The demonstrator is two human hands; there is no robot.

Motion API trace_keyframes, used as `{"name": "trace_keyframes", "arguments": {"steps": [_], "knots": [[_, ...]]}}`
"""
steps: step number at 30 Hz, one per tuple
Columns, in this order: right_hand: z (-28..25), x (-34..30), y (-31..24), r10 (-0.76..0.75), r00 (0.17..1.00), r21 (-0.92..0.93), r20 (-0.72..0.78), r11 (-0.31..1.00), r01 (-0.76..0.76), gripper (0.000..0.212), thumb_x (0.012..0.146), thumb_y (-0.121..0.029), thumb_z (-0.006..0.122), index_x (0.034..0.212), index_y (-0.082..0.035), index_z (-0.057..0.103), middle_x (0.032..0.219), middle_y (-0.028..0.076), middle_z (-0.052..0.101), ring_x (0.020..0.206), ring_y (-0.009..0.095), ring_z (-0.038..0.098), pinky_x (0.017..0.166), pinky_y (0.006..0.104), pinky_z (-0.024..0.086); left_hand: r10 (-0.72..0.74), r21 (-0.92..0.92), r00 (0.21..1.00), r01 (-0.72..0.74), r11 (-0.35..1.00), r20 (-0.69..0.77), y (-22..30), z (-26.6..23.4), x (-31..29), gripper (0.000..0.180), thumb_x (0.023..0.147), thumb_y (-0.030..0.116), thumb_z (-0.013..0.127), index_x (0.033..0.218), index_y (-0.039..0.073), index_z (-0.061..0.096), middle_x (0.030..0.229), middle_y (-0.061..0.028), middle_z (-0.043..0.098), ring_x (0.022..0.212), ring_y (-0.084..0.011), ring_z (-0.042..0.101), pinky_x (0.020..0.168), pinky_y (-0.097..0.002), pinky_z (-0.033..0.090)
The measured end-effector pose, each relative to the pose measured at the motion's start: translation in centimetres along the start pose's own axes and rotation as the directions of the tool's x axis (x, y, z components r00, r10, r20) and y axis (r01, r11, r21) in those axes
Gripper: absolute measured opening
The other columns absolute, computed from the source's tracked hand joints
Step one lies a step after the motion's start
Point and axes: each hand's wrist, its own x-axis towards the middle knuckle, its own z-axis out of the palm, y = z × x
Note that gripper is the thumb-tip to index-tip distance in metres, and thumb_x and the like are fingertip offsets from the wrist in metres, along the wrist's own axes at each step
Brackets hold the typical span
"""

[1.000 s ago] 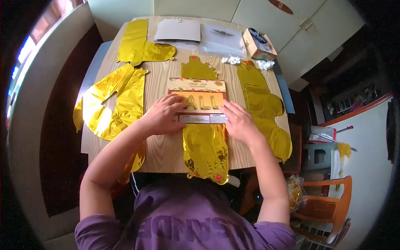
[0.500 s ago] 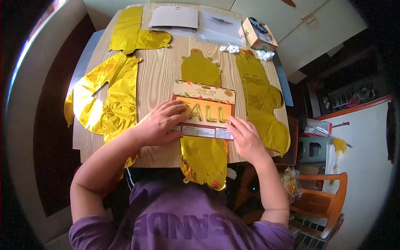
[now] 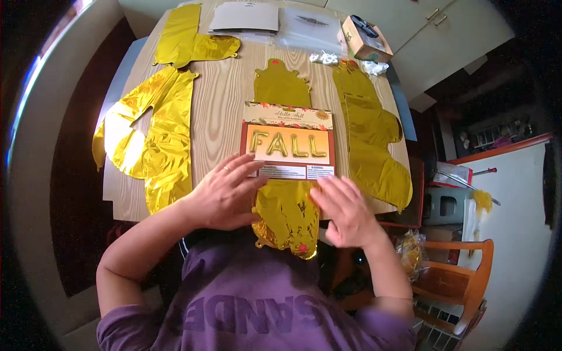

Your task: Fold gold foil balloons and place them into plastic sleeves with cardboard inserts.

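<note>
A printed cardboard package card (image 3: 287, 153), orange and maroon with raised-looking gold letters and a leafy header, lies face up on a flat gold foil balloon (image 3: 287, 213). My left hand (image 3: 225, 190) is open, fingers spread, with its fingertips over the card's lower left corner; I cannot tell whether they touch it. Close to the lower right edge of the card is my right hand (image 3: 345, 210), open, with fingers stretched and its thumb apart. Neither hand grips anything. The middle of that balloon is hidden beneath the card; its two ends show beyond it.
More flat gold foil balloons lie on the wooden table (image 3: 219, 111): a crumpled, shiny one (image 3: 167, 137) and an angled one (image 3: 181, 38) at left, a lobed one (image 3: 372, 128) at right. Behind are grey sheets (image 3: 244, 17), clear plastic (image 3: 304, 29) and a wooden box (image 3: 366, 41).
Both hands have come off the card and moved down toward its lower edge, uncovering its printed front. The card lies flat on the balloon. The whole view has shifted slightly.
</note>
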Motion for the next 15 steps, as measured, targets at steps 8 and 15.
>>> {"name": "trace_keyframes", "arguments": {"steps": [8,15], "knots": [[4.8,-0.4,-0.9,-0.206,0.942,-0.254,-0.266,0.957,0.138,0.029,0.093,-0.016,0.058,0.119,-0.007,0.067,0.125,0.012,0.062,0.119,0.027,0.057,0.107,0.0463,0.042,-0.001,-0.086,0.995,0.009,0.996,0.097,0.8,-0.3,0.1,0.106,0.062,0.045,0.086,0.147,0.003,0.039,0.146,-0.0191,0.044,0.139,-0.0397,0.039,0.116,-0.0537,0.03],[3.5,-1.8,-3.0,-0.215,0.914,-0.164,-0.345,0.972,0.167,0.025,0.089,-0.015,0.063,0.111,-0.006,0.069,0.112,0.01,0.068,0.106,0.024,0.063,0.093,0.039,0.05,-0.081,0.032,0.996,0.08,0.996,0.048,3.1,0.7,-1.7,0.091,0.069,0.03,0.08,0.147,0.004,0.041,0.146,-0.0174,0.046,0.139,-0.0379,0.04,0.118,-0.0531,0.029]]}}
